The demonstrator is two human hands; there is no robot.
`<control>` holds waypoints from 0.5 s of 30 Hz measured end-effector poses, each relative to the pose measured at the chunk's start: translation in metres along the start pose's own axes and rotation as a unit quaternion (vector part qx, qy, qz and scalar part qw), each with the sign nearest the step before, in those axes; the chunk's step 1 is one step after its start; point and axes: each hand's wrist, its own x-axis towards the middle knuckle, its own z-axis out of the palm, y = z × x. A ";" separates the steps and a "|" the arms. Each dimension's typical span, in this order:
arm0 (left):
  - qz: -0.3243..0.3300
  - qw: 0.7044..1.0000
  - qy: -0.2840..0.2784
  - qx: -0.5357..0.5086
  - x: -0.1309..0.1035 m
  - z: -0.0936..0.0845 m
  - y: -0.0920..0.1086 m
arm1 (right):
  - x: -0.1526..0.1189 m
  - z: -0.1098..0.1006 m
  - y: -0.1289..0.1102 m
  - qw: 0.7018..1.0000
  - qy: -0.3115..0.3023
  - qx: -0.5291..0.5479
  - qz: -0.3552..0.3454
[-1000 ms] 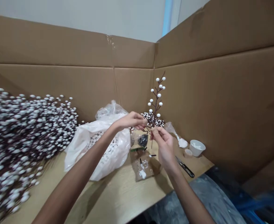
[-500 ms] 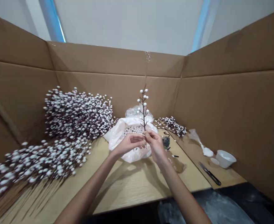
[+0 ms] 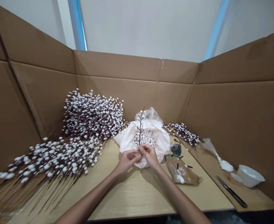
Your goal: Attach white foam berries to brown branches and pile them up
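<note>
A thin brown artificial berry stem (image 3: 140, 129) stands upright in front of me, with short side twigs. Few white berries show on it, near its tip; others would be hard to pick out against the pale bag. My right hand (image 3: 149, 154) pinches its lower part between thumb and fingers. Close beside it, my left hand (image 3: 127, 160) is closed with its fingertips at the stem's lower end, partly hidden. Just behind both hands sits an open white plastic bag (image 3: 162, 141) holding loose white berries (image 3: 147, 137).
Piles of white-berried stems (image 3: 92, 115) lie left; a smaller bunch (image 3: 183, 132) lies back right. Right of my hands are a stained cardboard piece (image 3: 188, 175) with black sticks and a dark packet (image 3: 176, 149). Further right are a cutter knife (image 3: 232, 193) and white bowl (image 3: 251, 176). Cardboard walls (image 3: 118, 67) surround the table.
My view has turned left and the scene has shifted right and down. Both hands and the stem are lower, and the stem shows fewer white berries than before.
</note>
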 end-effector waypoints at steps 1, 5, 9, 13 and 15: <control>-0.001 1.000 0.006 -0.001 -0.001 0.000 -0.003 | -0.001 0.000 0.003 1.000 -0.003 -0.008 -0.004; 0.004 1.000 0.023 -0.001 -0.005 0.000 -0.012 | -0.007 -0.001 0.014 1.000 -0.007 -0.023 -0.019; 0.016 0.998 0.053 -0.019 -0.006 0.000 -0.014 | -0.013 -0.003 0.019 0.997 0.006 -0.068 -0.033; 0.025 0.996 0.081 -0.022 -0.007 0.000 -0.013 | -0.018 -0.004 0.019 0.988 0.017 -0.145 -0.041; 0.025 0.995 0.090 -0.021 -0.008 0.001 -0.011 | -0.019 -0.003 0.021 0.986 -0.003 -0.164 -0.037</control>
